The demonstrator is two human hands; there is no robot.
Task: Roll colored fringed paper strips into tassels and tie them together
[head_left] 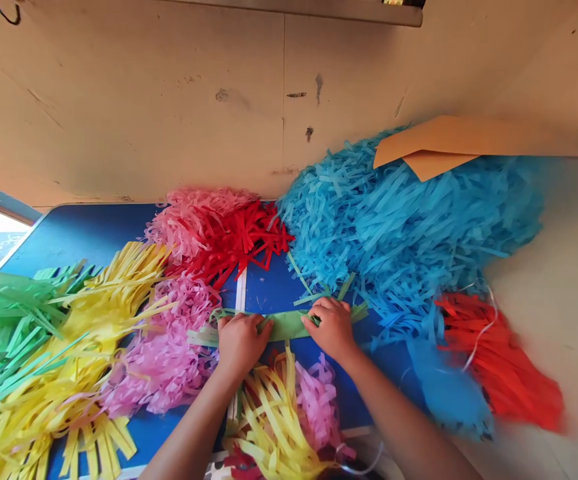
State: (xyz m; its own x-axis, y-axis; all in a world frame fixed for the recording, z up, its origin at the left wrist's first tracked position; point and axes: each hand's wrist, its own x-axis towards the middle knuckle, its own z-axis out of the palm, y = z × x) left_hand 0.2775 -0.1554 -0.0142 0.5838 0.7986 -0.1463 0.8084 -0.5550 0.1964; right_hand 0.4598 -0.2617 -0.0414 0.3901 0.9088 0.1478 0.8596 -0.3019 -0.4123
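Note:
A strip of light green tissue paper (289, 326) with cut fringe at its ends stretches level between my hands, just over the blue table (263, 297). My left hand (243, 340) grips its left part, fingers curled over the paper. On the right part, my right hand (333, 327) is closed with thumb and fingers pinching it. Below the strip, near my body, lies yellow fringed tissue (279, 427) beside a small pink-purple fringe (319, 403). Left of my left hand rests a lilac fringe bunch (169, 353).
Blue fringed tissue (393, 220) is heaped at the back right, with an orange paper sheet (449, 143) on top. Red fringe (499, 360) hangs at right. Pink fringe (199, 217), red strips (243, 240), yellow fringe (93, 320) and green fringe (13, 333) cover the left. A wall (169, 100) stands behind.

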